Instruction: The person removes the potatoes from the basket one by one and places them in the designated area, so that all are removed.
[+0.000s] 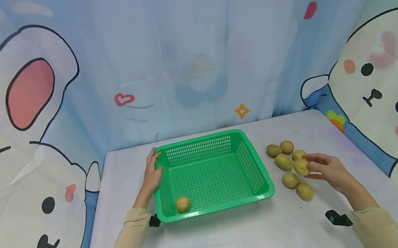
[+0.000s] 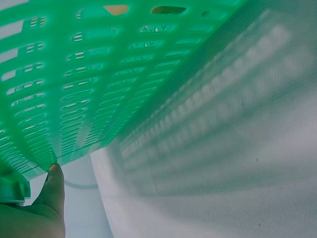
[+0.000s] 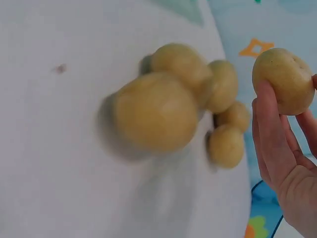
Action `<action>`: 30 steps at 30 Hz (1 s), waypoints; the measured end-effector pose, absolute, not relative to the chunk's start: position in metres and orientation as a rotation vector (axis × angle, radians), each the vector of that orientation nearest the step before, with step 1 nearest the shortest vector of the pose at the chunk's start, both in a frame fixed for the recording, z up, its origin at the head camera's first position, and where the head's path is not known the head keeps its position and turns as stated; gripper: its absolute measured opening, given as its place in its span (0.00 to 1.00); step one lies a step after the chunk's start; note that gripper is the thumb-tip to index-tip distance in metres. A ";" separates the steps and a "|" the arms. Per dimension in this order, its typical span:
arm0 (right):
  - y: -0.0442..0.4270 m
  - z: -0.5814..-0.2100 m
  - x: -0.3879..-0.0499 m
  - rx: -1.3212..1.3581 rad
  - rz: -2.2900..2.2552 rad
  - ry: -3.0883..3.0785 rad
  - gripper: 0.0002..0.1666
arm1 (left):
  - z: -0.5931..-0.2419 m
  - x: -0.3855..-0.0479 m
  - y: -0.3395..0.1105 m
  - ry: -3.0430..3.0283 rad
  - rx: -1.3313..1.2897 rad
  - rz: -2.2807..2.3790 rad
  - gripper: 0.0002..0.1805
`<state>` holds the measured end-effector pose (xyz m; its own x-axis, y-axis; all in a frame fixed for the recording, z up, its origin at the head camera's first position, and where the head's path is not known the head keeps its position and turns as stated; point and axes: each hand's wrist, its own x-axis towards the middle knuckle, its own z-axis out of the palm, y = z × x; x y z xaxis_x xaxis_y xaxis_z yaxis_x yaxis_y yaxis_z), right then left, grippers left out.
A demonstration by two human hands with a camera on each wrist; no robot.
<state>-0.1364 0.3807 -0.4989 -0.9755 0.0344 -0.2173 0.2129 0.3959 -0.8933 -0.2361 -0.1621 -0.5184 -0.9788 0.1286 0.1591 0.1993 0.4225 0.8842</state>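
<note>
A green plastic basket [image 1: 212, 171] with slotted walls stands on the table, with one potato [image 1: 183, 204] inside at its near left corner. My left hand [image 1: 152, 174] grips the basket's left rim. In the left wrist view the thumb [image 2: 53, 186] presses on the outside of the slotted wall [image 2: 84, 84]. To the right, my right hand [image 1: 331, 170] holds a potato [image 3: 282, 82] between thumb and fingers, raised off the table. Several loose potatoes [image 1: 283, 162] lie beside and below that hand, to the right of the basket.
The table [image 1: 213, 245] has a pale cloth. Behind it hangs a blue curtain [image 1: 191, 59] with printed cartoon animals, which also covers both sides. A dark strap piece [image 1: 338, 218] shows near the right cuff.
</note>
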 end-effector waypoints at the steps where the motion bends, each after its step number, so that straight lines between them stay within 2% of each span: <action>1: 0.385 -0.504 -0.131 0.239 -1.635 2.476 0.33 | -0.518 -0.236 -0.162 -2.595 -0.297 -1.623 0.32; 7: 0.409 -0.529 -0.108 0.329 -1.648 2.462 0.36 | -0.516 -0.235 -0.162 -2.604 -0.292 -1.632 0.32; 13: 0.421 -0.547 -0.101 0.424 -1.642 2.446 0.37 | -0.517 -0.234 -0.162 -2.592 -0.295 -1.642 0.32; 23: 0.429 -0.559 -0.090 0.579 -1.620 2.398 0.38 | -0.515 -0.234 -0.161 -2.596 -0.291 -1.649 0.32; 30: 0.424 -0.559 -0.093 0.528 -1.543 2.494 0.35 | -0.516 -0.234 -0.161 -2.586 -0.287 -1.641 0.32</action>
